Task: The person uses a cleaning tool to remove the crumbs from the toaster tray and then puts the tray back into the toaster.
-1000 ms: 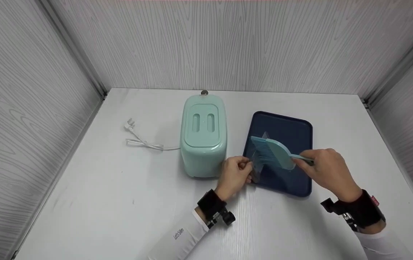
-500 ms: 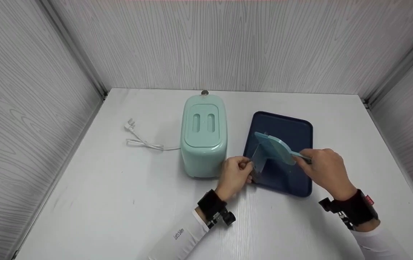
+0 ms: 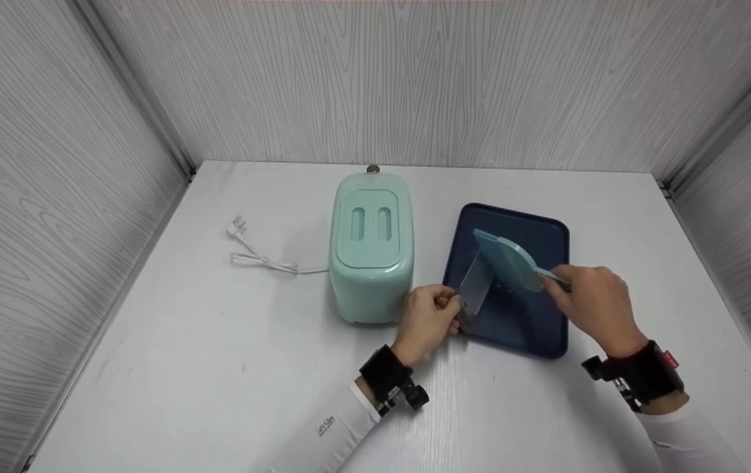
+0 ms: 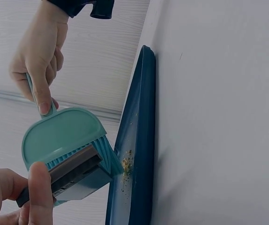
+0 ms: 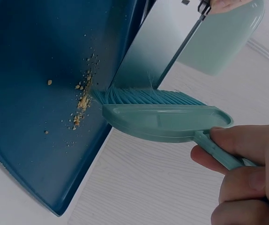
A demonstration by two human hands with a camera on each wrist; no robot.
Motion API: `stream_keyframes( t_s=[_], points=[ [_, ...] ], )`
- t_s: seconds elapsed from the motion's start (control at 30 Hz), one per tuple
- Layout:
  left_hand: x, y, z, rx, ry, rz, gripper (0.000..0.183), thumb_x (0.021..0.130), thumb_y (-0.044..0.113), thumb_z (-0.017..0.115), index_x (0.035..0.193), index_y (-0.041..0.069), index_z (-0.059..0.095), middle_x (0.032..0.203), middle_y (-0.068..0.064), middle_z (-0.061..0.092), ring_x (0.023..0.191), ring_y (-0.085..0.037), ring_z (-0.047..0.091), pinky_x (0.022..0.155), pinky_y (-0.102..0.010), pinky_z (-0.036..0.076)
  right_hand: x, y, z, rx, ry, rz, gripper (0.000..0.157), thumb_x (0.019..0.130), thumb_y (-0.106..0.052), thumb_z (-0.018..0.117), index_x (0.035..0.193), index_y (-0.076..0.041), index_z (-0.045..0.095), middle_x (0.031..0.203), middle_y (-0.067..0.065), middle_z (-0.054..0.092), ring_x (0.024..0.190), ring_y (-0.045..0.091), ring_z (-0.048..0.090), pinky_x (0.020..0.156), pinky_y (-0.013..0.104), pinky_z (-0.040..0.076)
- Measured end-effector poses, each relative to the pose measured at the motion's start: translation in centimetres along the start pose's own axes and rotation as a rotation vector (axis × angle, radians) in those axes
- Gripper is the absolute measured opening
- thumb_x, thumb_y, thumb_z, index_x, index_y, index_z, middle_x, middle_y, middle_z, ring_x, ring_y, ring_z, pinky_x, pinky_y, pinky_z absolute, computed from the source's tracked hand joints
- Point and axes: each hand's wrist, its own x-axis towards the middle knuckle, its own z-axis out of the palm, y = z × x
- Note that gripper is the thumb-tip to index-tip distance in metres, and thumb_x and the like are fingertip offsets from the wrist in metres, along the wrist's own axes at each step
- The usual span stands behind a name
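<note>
In the head view my left hand pinches the end of a thin metal crumb tray. The crumb tray stands tilted over the left part of a dark blue tray. My right hand grips the handle of a mint-green hand brush. Teal bristles lie at the crumb tray's lower end in the right wrist view. Yellowish crumbs are scattered on the blue tray beside the bristle tips. From the left wrist view, the brush head partly sits behind the crumb tray.
A mint-green toaster with a lid on top stands just left of my left hand. Its white cord and plug lie to the left on the white table. Grey wood-grain panels enclose the back and sides.
The brush has swept away from me along the crumb tray, tilting so that its bristles no longer face the head camera. The left hand stays in place; crumbs now show on the blue tray.
</note>
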Motion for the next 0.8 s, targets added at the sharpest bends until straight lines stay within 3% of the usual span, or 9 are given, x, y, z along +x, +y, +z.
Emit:
stream_keyframes(
  t_s=[0.17, 0.43, 0.6, 0.8],
  points=[
    [-0.1, 0.1, 0.0, -0.002, -0.001, 0.001, 0.012, 0.097, -0.003, 0.064, 0.104, -0.01, 0.072, 0.073, -0.002, 0.064, 0.051, -0.007, 0.061, 0.049, -0.025, 0.061, 0.1, 0.6, 0.1, -0.004, 0.012, 0.013, 0.008, 0.087, -0.008, 0.082, 0.086, -0.001, 0.078, 0.056, 0.0, 0.058, 0.049, 0.011, 0.039, 0.041, 0.023, 0.025],
    [0.0, 0.0, 0.0, -0.003, 0.006, -0.021, 0.01, 0.097, -0.001, 0.065, 0.102, -0.007, 0.072, 0.073, -0.001, 0.062, 0.051, -0.007, 0.061, 0.05, -0.025, 0.062, 0.0, 2.0, -0.4, 0.026, 0.061, 0.08, 0.013, 0.088, -0.009, 0.082, 0.08, -0.001, 0.076, 0.054, -0.003, 0.049, 0.049, 0.011, 0.037, 0.043, 0.023, 0.024],
    [0.1, -0.1, 0.0, -0.017, 0.01, -0.031, 0.01, 0.098, 0.0, 0.066, 0.101, -0.007, 0.072, 0.074, -0.002, 0.063, 0.051, -0.008, 0.062, 0.053, -0.032, 0.064, -0.2, 2.8, -1.2, 0.134, 0.082, 0.177, 0.016, 0.091, -0.014, 0.08, 0.087, 0.002, 0.079, 0.055, -0.001, 0.053, 0.048, 0.004, 0.033, 0.044, 0.019, 0.025],
    [0.2, -0.4, 0.0, -0.02, 0.008, -0.018, 0.012, 0.098, 0.0, 0.065, 0.103, -0.008, 0.072, 0.074, -0.005, 0.066, 0.051, -0.008, 0.062, 0.058, -0.043, 0.066, -0.7, 3.0, -2.1, 0.341, 0.009, 0.345, 0.029, 0.098, -0.028, 0.074, 0.094, 0.0, 0.081, 0.055, -0.005, 0.032, 0.052, 0.009, 0.03, 0.049, 0.024, 0.027]
  ],
)
